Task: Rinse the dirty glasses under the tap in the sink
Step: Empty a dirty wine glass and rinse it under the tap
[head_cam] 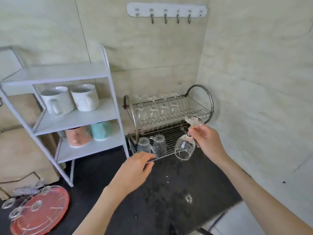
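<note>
1. We see the right hand (205,141) pinching a stemmed glass (186,143) by its stem, fingers curled round it.
2. The glass is upside down and tilted: its foot points up and far, its open mouth down, near and a little left. Its long axis runs on a slant from the foot at upper right to the rim at lower left.
3. The bowl of the glass hangs just over the near right corner of the dish rack (169,133), above the dark counter (169,192).
4. The left hand (135,167) rests at the near edge of the rack's lower tier, fingers bent onto the wire rim; we cannot tell whether it truly grips the wire.
5. The two hands are apart, the left lower and nearer than the right.
6. On the lower tier two ribbed tumblers (153,145) stand mouth down, side by side at the left.
7. On the upper tier several stemmed glasses (157,109) hang inverted in a row.
8. To the left stands a white shelf unit (71,116) with two white mugs (69,99) above and a pink cup (77,136) and a teal cup (100,131) below.
9. At the near left a red tray (42,214) bears more glasses, blurred.
10. A hook rail (166,11) is on the far wall.
</note>
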Tool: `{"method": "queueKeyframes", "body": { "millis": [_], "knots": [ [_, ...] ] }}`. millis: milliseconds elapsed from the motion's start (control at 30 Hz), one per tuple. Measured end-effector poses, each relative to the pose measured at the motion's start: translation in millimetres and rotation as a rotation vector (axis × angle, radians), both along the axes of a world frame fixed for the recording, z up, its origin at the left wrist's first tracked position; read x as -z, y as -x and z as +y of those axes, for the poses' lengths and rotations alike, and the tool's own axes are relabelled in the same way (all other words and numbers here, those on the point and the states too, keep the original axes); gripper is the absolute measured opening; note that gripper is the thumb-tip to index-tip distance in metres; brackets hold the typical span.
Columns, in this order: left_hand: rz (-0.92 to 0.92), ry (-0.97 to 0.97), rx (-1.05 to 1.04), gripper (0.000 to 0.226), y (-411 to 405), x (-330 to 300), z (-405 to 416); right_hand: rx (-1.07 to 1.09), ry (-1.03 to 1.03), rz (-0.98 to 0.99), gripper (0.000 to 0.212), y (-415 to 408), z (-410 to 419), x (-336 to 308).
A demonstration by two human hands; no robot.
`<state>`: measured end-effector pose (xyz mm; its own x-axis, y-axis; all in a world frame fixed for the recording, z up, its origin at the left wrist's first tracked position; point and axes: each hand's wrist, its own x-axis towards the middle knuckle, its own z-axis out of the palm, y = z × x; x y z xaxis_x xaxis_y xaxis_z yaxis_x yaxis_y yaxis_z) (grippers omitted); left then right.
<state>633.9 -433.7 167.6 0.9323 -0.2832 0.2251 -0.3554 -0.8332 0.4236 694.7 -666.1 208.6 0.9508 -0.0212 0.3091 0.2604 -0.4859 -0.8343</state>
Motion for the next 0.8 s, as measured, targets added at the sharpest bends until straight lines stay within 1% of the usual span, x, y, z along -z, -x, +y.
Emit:
{"method": "queueKeyframes", "body": {
  "millis": [67,133,233,367,433,533,667,800],
  "knots": [
    [0.001,-0.023,-0.008,0.035,-29.7,-5.2,-9.3,-0.010,0.065,-0.034,0.016,-41.3,-11.8,-9.3],
    [0.002,-0.034,-0.032,0.035,-57.7,-8.5,-19.4,-0.024,0.091,-0.062,0.018,-84.3,-23.7,-18.1],
    [-0.039,-0.026,-0.082,0.034,-92.0,-10.1,-35.5,-0.011,0.080,-0.093,0.017,-152.5,-40.7,-25.9],
    [-0.054,0.062,-0.223,0.034,-121.7,-14.2,-59.6,0.018,-0.015,-0.071,0.020,-243.4,-64.5,-19.4],
    [-0.079,0.068,-0.283,0.033,-134.6,-16.2,-69.5,0.016,0.028,-0.051,0.022,-278.5,-68.6,-8.9],
    [-0.124,0.023,-0.355,0.032,-153.3,-14.7,-78.5,-0.038,0.110,0.010,0.025,-311.2,-65.8,10.8],
    [-0.168,-0.064,-0.376,0.030,-167.4,-8.6,-83.3,-0.114,0.126,0.081,0.023,-334.3,-60.0,36.8],
    [-0.166,-0.103,-0.422,0.030,-171.8,-6.7,-87.2,-0.181,0.159,0.115,0.023,-346.1,-56.2,49.8]
  ]
}}
